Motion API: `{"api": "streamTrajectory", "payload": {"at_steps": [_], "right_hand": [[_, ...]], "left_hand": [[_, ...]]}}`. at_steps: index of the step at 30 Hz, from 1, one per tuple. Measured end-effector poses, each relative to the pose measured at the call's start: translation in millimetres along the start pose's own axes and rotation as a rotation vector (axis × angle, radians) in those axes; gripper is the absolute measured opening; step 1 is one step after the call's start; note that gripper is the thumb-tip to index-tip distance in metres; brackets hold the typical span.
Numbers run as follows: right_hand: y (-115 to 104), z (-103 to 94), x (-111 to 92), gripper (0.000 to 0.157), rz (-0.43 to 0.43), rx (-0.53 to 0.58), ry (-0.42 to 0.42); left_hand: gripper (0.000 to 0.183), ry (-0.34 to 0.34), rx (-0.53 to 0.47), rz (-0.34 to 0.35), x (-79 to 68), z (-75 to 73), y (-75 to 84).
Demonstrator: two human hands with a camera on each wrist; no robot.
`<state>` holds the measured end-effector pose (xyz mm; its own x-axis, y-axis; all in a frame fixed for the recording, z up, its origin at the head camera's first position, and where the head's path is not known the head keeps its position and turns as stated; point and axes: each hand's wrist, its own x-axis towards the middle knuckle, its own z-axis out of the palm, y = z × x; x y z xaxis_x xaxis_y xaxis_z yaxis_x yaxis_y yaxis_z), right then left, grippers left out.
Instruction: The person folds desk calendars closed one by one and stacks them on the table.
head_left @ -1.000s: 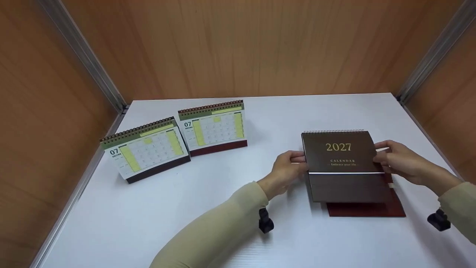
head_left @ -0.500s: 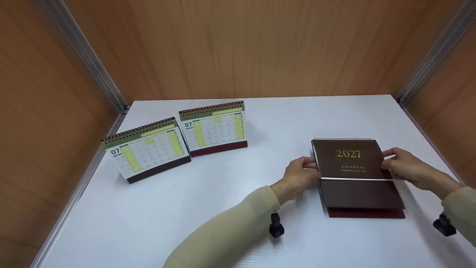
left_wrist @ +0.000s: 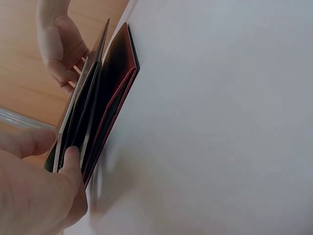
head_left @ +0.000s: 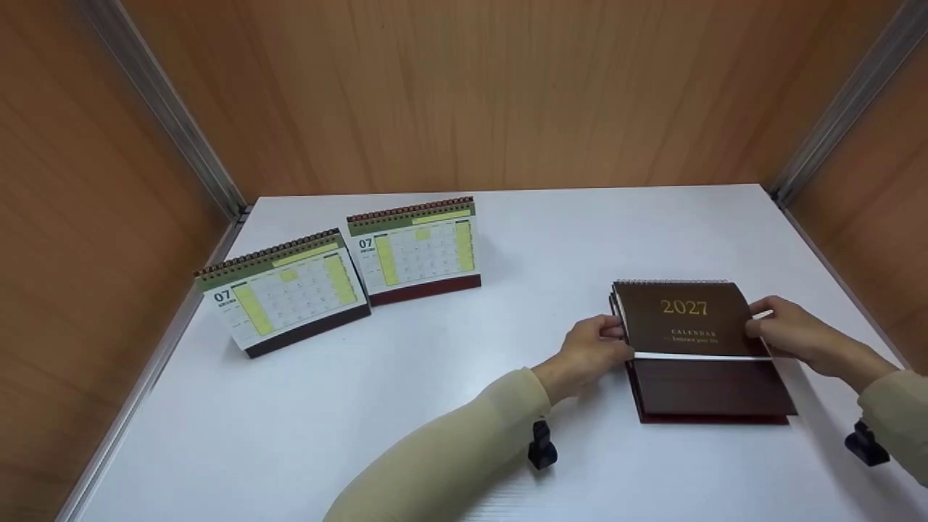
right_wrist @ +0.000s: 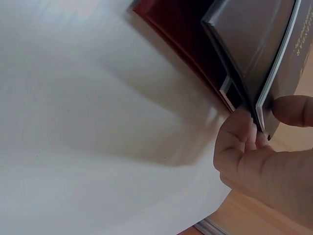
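A dark brown desk calendar [head_left: 685, 319] with gold "2027" lettering and a spiral along its far edge is held between both hands, just over a dark red calendar [head_left: 714, 419] lying on the table. At its left edge my left hand [head_left: 591, 351] pinches it, thumb on the near side. My right hand [head_left: 790, 330] grips the opposite edge, thumb on the cover and fingers curled underneath, as the right wrist view shows. In the left wrist view a wedge-shaped gap parts the brown calendar [left_wrist: 80, 107] from the red one [left_wrist: 117, 78]. Most of the red calendar is hidden from above.
Two calendars showing month 07 stand like tents at the left: one with a dark base [head_left: 290, 290], one with a red base [head_left: 417, 250] behind it. Wooden panels [head_left: 464, 94] border the white table [head_left: 435, 406] at the back and both sides.
Both hands have brought the brown calendar a little rightward and toward the near side, lowering it over the red one, which it now covers more fully. The two standing calendars have stayed put.
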<state>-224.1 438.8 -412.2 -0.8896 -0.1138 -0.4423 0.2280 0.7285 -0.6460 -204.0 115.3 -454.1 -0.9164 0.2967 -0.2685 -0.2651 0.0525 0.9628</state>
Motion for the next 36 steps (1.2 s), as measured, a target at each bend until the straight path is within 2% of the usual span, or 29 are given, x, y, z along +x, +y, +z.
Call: {"api": "streamTrajectory", "payload": {"at_steps": [6, 17, 25, 36], "right_hand": [[-0.6, 5.0, -1.1, 0.057, -0.014, -0.062, 0.007], [-3.1, 12.7, -3.4, 0.054, -0.044, -0.226, 0.101], [-0.3, 16.1, -1.6, 0.058, -0.053, -0.26, 0.105], [2.8, 19.6, 1.1, 0.058, -0.069, -0.239, 0.126]], "left_hand": [[0.053, -0.024, 0.012, -0.016, -0.7, -1.0, -2.7], [0.057, -0.069, 0.012, -0.038, 0.3, -3.1, -2.3], [0.059, -0.124, -0.085, -0.062, 0.9, -4.3, -3.1], [0.05, -0.129, -0.066, -0.066, 3.1, -2.4, -4.3]]}}
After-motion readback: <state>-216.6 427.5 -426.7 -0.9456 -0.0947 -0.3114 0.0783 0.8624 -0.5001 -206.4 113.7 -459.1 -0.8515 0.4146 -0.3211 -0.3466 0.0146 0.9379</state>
